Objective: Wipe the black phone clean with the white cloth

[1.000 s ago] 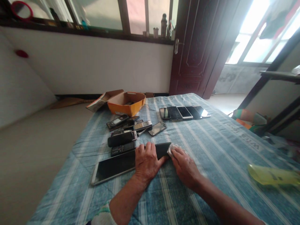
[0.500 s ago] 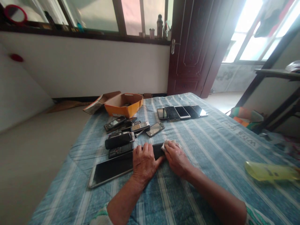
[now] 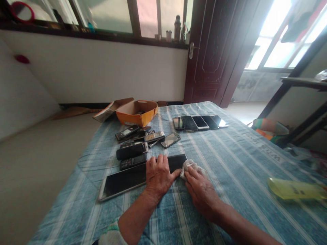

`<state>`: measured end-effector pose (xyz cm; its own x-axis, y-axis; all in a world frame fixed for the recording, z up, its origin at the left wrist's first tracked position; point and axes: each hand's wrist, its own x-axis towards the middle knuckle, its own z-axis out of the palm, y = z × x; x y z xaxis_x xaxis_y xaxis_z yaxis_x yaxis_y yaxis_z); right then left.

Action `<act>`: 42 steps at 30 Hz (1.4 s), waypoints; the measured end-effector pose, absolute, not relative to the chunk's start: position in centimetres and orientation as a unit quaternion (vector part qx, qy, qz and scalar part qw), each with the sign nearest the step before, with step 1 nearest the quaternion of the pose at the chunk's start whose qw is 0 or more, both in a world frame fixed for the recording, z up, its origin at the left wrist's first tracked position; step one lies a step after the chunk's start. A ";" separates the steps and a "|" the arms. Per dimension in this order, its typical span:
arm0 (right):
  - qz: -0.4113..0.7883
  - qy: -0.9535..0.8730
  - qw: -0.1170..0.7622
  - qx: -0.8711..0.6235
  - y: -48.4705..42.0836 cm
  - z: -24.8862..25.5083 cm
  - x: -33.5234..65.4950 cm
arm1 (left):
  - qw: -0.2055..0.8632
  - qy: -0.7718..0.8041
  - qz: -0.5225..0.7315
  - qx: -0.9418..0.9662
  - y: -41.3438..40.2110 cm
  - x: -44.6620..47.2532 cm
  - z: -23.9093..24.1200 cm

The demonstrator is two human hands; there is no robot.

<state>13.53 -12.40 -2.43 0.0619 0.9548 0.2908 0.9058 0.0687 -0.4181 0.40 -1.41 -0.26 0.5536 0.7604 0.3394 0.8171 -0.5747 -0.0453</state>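
I face a dark red door, a white wall left of it, a bright window right of it.

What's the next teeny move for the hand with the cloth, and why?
I'd probably slide the right hand a little left, bringing the white cloth over the tablet's right end. The cloth is bunched under those fingers, right by that end, and the left hand lies across the tablet, which should help steady it.
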 end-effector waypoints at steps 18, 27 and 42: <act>0.061 -0.699 0.255 -0.665 -6.8 -2.6 14.7 | 0.101 -0.452 -0.136 -0.876 -1.1 0.2 -0.2; 0.078 -0.703 0.209 -0.675 -10.0 -1.8 14.0 | 0.088 -0.446 -0.139 -0.880 -1.1 0.0 0.0; 0.082 -0.708 0.233 -0.662 -4.8 -1.5 14.1 | 0.068 -0.439 -0.132 -0.886 -0.9 -0.3 0.3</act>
